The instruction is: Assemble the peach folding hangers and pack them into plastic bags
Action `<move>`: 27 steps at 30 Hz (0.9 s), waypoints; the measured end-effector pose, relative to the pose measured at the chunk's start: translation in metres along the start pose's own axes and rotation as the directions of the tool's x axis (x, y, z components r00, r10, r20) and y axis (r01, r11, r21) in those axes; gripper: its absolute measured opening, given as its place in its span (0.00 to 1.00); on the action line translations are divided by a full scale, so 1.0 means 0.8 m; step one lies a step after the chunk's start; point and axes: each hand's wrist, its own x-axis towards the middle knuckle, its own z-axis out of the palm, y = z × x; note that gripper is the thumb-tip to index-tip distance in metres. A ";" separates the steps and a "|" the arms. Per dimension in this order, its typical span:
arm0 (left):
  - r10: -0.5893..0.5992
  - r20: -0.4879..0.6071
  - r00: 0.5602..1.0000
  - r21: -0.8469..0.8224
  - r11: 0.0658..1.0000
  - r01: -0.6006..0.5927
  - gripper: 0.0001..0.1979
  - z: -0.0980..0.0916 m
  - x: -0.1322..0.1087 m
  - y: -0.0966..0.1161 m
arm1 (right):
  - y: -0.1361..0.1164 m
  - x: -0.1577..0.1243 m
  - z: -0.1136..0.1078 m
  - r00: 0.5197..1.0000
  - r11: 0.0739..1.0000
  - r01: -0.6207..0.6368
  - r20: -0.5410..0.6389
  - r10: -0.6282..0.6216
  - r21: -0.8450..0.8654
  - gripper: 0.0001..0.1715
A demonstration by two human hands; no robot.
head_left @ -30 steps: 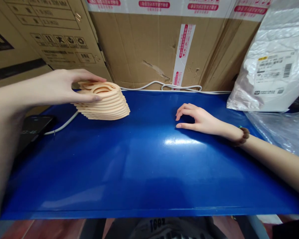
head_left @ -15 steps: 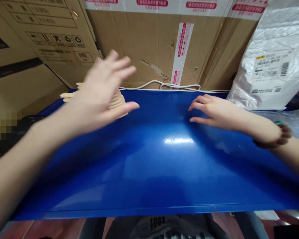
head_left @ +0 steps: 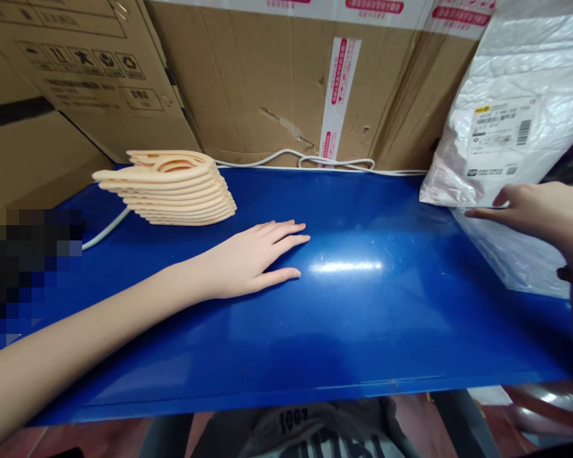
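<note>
My left hand (head_left: 253,259) lies flat on the blue tabletop (head_left: 286,343), fingers stretched and thumb apart, holding nothing. Behind it, at the back left, sits a neat stack of folded peach-coloured soft pieces (head_left: 181,197), the top one folded over in a loop; the hand is apart from it. At the right, my right hand (head_left: 549,213) hovers over a clear plastic sheet or bag (head_left: 520,264), in front of a white parcel bag (head_left: 496,146) with a shipping label. Its thumb points left, apart from the index finger. Its other fingers are mostly hidden, and I see nothing held.
Cardboard boxes (head_left: 248,76) stand along the back and a printed carton (head_left: 90,83) at the left. A white cable (head_left: 267,159) runs along the back edge, and another white cable (head_left: 107,230) curves left of the stack. A blurred-out dark thing covers the left edge.
My left hand has come away from above the peach stack, down and right onto the tabletop. My right hand has moved right from mid-table to the clear plastic.
</note>
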 end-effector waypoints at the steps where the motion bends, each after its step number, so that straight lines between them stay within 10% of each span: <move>1: -0.003 0.007 1.000 0.007 1.000 0.003 0.34 0.000 0.000 0.001 | -0.006 -0.001 -0.004 0.992 0.996 0.007 0.126 0.004 -0.091 0.46; 9: -0.006 0.021 1.000 0.031 1.000 0.006 0.34 0.000 0.000 0.002 | -0.079 -0.039 -0.044 0.944 0.950 0.188 0.314 -0.104 -0.251 0.24; 23: -0.004 0.018 1.000 0.021 1.000 0.003 0.34 0.001 0.000 0.002 | -0.070 -0.039 -0.048 0.953 0.957 0.242 0.224 -0.204 -0.158 0.20; 27: -0.008 0.019 1.000 0.019 1.000 0.007 0.34 0.001 0.000 0.001 | -0.086 -0.054 -0.074 0.988 0.972 0.097 0.097 -0.120 0.213 0.16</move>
